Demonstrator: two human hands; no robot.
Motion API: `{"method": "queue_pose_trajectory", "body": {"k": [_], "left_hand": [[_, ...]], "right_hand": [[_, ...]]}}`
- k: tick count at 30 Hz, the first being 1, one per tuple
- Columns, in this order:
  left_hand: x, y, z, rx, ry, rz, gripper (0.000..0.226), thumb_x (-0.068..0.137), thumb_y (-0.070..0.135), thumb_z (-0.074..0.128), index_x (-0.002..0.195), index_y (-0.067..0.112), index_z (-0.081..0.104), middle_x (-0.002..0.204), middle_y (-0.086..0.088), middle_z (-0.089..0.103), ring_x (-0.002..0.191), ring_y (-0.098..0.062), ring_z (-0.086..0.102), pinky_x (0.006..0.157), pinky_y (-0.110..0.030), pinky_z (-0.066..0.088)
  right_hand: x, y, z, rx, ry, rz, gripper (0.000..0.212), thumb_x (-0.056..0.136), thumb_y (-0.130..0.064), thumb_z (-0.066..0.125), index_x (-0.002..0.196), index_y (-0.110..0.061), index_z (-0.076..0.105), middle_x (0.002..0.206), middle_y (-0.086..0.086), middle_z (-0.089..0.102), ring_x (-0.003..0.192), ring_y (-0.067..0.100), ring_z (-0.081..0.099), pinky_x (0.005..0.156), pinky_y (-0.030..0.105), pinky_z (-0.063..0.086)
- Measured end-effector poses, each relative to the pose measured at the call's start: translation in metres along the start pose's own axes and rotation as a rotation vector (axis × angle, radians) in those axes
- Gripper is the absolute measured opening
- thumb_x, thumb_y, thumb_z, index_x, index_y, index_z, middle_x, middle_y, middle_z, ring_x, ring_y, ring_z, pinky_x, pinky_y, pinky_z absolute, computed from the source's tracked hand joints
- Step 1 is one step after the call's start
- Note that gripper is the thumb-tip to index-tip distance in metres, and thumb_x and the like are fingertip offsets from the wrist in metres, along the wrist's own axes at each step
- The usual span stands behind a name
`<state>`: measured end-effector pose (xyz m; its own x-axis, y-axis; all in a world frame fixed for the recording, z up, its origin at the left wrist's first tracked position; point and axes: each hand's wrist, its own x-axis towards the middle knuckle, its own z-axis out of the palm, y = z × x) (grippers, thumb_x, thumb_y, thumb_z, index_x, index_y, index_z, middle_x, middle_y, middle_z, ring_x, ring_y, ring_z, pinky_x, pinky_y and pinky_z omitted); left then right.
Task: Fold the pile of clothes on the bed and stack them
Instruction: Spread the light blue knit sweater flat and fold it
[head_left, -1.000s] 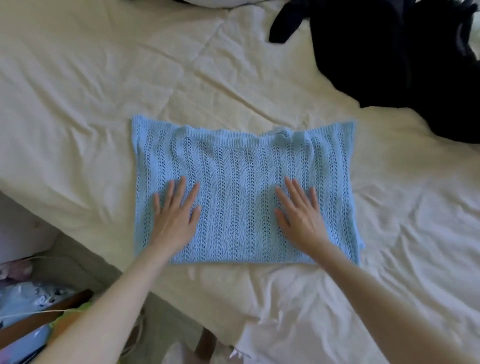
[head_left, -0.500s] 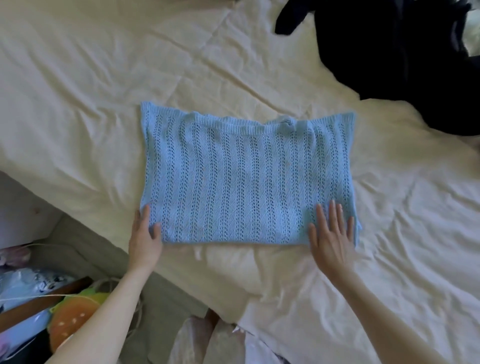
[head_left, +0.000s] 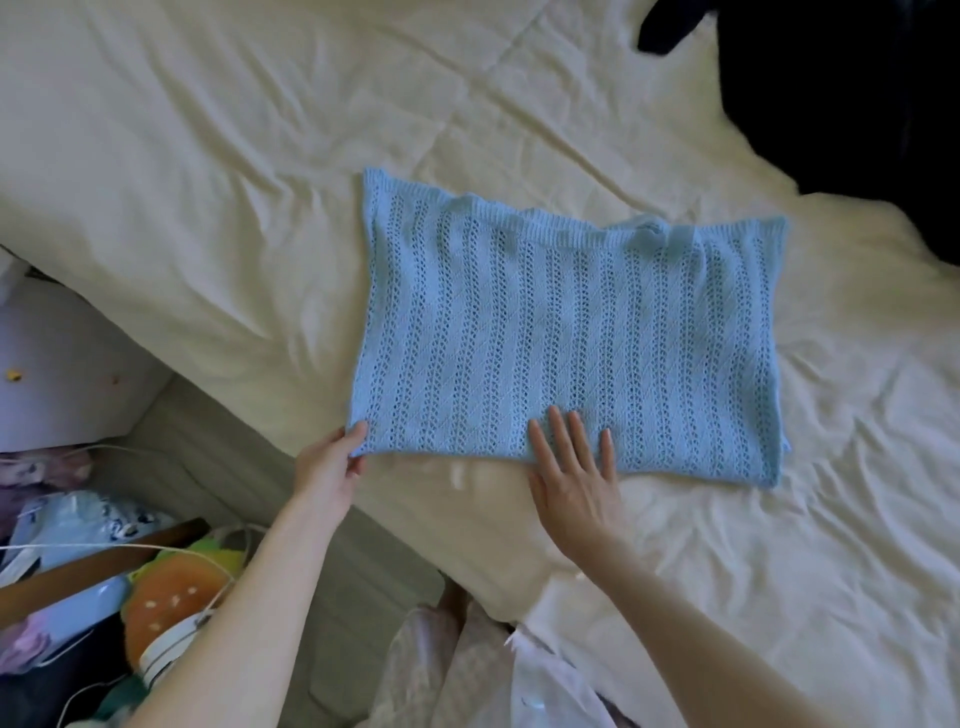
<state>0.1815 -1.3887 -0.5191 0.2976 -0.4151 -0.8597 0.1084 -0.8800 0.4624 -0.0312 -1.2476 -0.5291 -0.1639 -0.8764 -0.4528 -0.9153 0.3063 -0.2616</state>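
Note:
A light blue knitted top (head_left: 566, 332) lies flat as a rectangle on the cream bed sheet (head_left: 208, 171). My left hand (head_left: 330, 462) pinches its near left corner, thumb on top of the knit. My right hand (head_left: 574, 470) rests flat with fingers spread on the near edge, around the middle of that edge. A heap of dark clothes (head_left: 852, 109) sits at the far right of the bed, partly cut off by the frame.
The bed's edge runs diagonally from the left down to the bottom middle. Beside the bed on the floor lies clutter: a burger-shaped plush (head_left: 171, 603), white cables (head_left: 78, 545), bags and a pale cushion (head_left: 57, 364). Pale patterned cloth (head_left: 457, 670) shows at the bottom.
Both hands slid from the middle of the top to its near edge. The left hand has taken hold of the near left corner; the right hand moved left along the edge.

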Motion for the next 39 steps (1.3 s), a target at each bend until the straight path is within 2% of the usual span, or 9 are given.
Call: {"method": "queue_pose_trajectory", "body": {"k": [5,13,15,18,20,25,30,36,39], "left_hand": [[-0.012,0.004,-0.019,0.037,-0.150,0.149,0.013,0.087,-0.003,0.059,0.079,0.006,0.062,0.078,-0.001,0.059,0.068,-0.008,0.050,0.049,-0.013,0.042],[-0.046,0.015,-0.003,0.160,-0.148,0.392,0.021,0.087,0.006,0.063,0.107,0.001,0.062,0.093,-0.003,0.064,0.078,-0.010,0.056,0.069,-0.020,0.046],[-0.064,0.016,0.014,0.272,-0.115,0.502,0.020,0.087,0.011,0.064,0.105,0.005,0.064,0.091,-0.002,0.067,0.079,-0.012,0.060,0.073,-0.019,0.049],[-0.098,0.017,0.056,0.397,-0.099,0.669,0.018,0.084,0.016,0.067,0.100,0.009,0.063,0.094,-0.006,0.067,0.086,-0.017,0.061,0.080,-0.021,0.048],[-0.124,0.014,0.096,0.458,-0.097,0.813,0.013,0.082,0.015,0.068,0.093,0.014,0.061,0.088,-0.002,0.064,0.078,-0.014,0.059,0.071,-0.012,0.045],[-0.192,-0.034,0.208,0.572,-0.298,1.103,0.014,0.083,0.011,0.066,0.096,0.004,0.064,0.087,-0.012,0.069,0.081,-0.029,0.063,0.075,-0.031,0.046],[-0.201,-0.111,0.262,1.041,-0.692,1.187,0.040,0.088,0.013,0.060,0.127,0.007,0.055,0.121,-0.011,0.062,0.113,-0.029,0.053,0.094,-0.029,0.035],[-0.140,-0.121,0.201,1.409,-0.175,1.343,0.055,0.070,0.015,0.075,0.122,0.012,0.058,0.125,-0.012,0.054,0.112,-0.034,0.049,0.091,-0.044,0.037],[-0.119,-0.107,0.175,1.423,-0.130,1.368,0.053,0.063,0.000,0.076,0.114,0.009,0.061,0.115,-0.019,0.054,0.101,-0.040,0.052,0.084,-0.049,0.046]], "right_hand": [[-0.009,0.004,0.000,-0.061,0.087,-0.004,0.056,0.088,-0.021,0.062,0.140,-0.014,0.043,0.148,0.012,0.036,0.136,0.035,0.032,0.110,0.055,0.020],[-0.019,0.011,0.008,0.022,-0.043,0.016,0.055,0.099,-0.023,0.034,0.150,-0.022,0.013,0.158,0.004,0.000,0.146,0.023,-0.004,0.115,0.039,-0.011],[-0.014,0.014,-0.001,0.250,-0.034,0.033,0.047,0.099,-0.018,0.036,0.146,-0.020,0.031,0.158,0.003,0.010,0.146,0.021,0.003,0.116,0.038,-0.003],[-0.007,0.025,-0.028,0.969,-0.075,0.277,0.034,0.098,-0.019,0.044,0.128,-0.010,0.056,0.144,0.005,0.044,0.139,0.019,0.031,0.111,0.030,0.021],[-0.007,0.046,-0.050,1.386,-0.065,0.459,0.032,0.097,-0.025,0.046,0.120,-0.008,0.060,0.126,0.007,0.060,0.122,0.019,0.052,0.100,0.028,0.037],[-0.024,0.129,-0.089,1.917,0.135,0.588,0.032,0.101,-0.032,0.033,0.105,-0.013,0.059,0.092,0.001,0.073,0.087,0.013,0.068,0.079,0.028,0.050],[-0.034,0.190,-0.093,1.908,0.201,0.670,0.039,0.099,-0.042,0.033,0.095,-0.015,0.061,0.072,-0.003,0.070,0.071,0.010,0.066,0.065,0.024,0.051],[-0.014,0.200,-0.085,1.608,0.242,0.823,0.021,0.090,-0.026,0.061,0.075,-0.011,0.059,0.072,0.006,0.059,0.061,0.015,0.056,0.060,0.027,0.051],[-0.008,0.202,-0.080,1.432,0.259,0.873,0.018,0.085,-0.007,0.062,0.068,-0.009,0.055,0.077,0.012,0.056,0.059,0.019,0.053,0.065,0.033,0.049]]}}
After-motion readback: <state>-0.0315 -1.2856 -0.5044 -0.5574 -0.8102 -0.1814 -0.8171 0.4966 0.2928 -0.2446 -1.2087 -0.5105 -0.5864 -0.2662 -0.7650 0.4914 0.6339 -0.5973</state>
